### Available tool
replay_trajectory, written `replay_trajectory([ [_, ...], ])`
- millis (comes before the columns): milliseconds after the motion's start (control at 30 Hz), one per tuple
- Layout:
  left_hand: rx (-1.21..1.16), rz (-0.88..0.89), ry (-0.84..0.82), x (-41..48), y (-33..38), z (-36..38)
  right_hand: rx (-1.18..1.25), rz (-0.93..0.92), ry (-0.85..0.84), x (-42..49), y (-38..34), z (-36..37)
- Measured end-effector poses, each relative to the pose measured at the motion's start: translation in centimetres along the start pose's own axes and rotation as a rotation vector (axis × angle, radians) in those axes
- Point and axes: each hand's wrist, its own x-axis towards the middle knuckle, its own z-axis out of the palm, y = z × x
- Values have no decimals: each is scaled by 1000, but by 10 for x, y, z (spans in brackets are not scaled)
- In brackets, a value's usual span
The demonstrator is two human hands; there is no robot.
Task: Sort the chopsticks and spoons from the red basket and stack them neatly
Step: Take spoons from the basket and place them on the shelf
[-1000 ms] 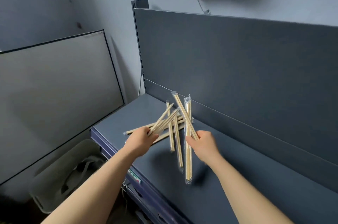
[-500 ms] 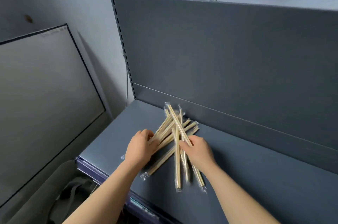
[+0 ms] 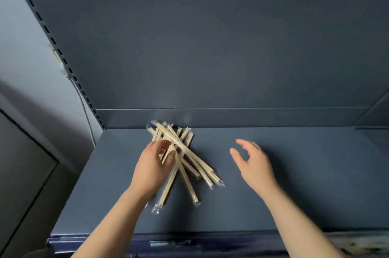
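Note:
A loose, crossed pile of several wooden chopsticks in clear wrappers (image 3: 189, 158) lies on the dark grey shelf (image 3: 294, 184), its far ends near the back panel. My left hand (image 3: 154, 165) is on the pile's left side, fingers and thumb curled around some of the chopsticks. To the right of the pile my right hand (image 3: 253, 165) hovers with relaxed, spread fingers and holds nothing. No spoons and no red basket are in view.
The shelf's tall grey back panel (image 3: 210, 51) rises right behind the pile. A slotted upright (image 3: 56, 51) runs along the left edge. A dark board (image 3: 23, 163) leans at the far left. The shelf's front edge (image 3: 168, 241) is below my arms.
The chopsticks went from held in the air to lying on the shelf. My right hand let go of them and moved off to the right; my left hand stays on the pile.

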Motion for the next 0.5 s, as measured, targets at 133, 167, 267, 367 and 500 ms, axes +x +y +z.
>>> replay_trajectory([
  [133, -169, 111, -91, -4, 47, 23, 85, 161, 221, -33, 34, -77],
  [167, -199, 137, -124, -6, 60, 32, 120, 198, 268, -42, 43, -95],
  [267, -239, 226, -239, -15, 104, 65, 194, 289, 403, -74, 71, -150],
  [367, -236, 333, -334, -26, 152, 104, 190, 353, 521, -106, 104, -200],
  [500, -266, 411, -435, -45, 220, 163, 184, 415, 646, -144, 152, -268],
])
